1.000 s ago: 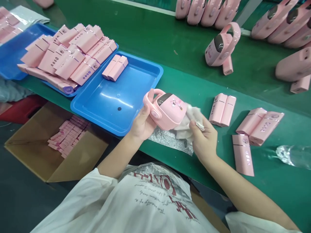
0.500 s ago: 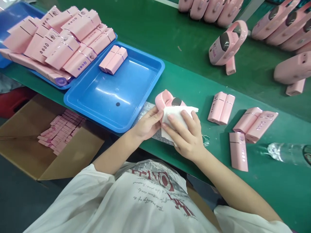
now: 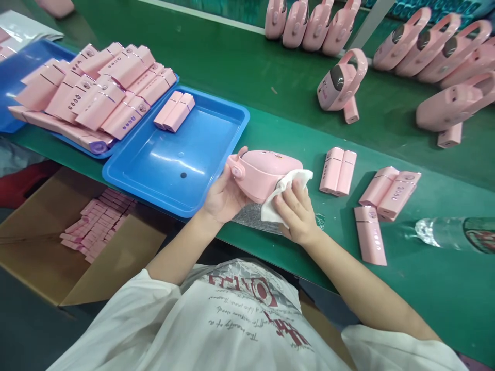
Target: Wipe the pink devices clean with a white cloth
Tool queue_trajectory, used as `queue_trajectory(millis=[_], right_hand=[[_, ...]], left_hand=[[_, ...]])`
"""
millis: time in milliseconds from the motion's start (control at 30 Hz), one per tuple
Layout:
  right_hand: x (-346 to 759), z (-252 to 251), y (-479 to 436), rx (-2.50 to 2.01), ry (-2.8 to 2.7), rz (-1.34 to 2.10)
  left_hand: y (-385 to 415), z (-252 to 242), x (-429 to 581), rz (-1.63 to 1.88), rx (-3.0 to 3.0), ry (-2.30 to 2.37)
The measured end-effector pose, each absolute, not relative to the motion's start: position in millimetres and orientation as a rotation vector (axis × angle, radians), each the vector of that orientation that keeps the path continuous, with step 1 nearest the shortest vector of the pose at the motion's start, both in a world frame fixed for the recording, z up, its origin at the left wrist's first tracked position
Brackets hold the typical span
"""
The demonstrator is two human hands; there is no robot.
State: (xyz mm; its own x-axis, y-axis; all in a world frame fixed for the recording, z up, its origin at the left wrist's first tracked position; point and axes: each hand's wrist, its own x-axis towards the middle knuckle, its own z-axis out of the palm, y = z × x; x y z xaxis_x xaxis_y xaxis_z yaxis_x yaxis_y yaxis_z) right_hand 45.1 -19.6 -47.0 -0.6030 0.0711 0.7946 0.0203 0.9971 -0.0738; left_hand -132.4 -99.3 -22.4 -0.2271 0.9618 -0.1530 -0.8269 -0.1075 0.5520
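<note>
"Cloth [image 3: 286, 185] where?"
"Bunched under right hand [image 3: 296, 214], fingers curled on it, pressed against pink device [image 3: 263, 172]. Left hand [image 3: 224, 198] closed round the handle end, over silver foil [image 3: 251, 216] by the table's near edge."
"Best way to wipe?"
"Probably short strokes with a firm left grip, turning the shell rather than stretching."
"Room around?"
"Rim of blue tray [image 3: 242, 123] just left, pink bars [image 3: 338, 171] near on the right, bare green table [image 3: 286, 129] beyond."

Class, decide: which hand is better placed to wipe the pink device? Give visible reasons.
Right. The right hand presses the white cloth on the pink device; the left hand grips its end.
</note>
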Motion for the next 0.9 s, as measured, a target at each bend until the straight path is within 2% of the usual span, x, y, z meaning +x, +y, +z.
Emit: queue_trajectory(millis=[167,367,567,900], right_hand=[[45,-44,-15,-0.354,-2.2,0.375],[47,-48,-19,-0.441,-2.132,0.621],[46,-52,-26,-0.451,-2.048,0.708],[46,-47,-30,-0.524,-2.034,0.864]], left_hand=[[-98,-21,-135,1.632,0.193,0.656],[-97,-19,-136,1.561,0.108,0.666],[-98,-15,-134,1.633,0.136,0.631],[-98,-14,-135,1.526,0.16,0.642]])
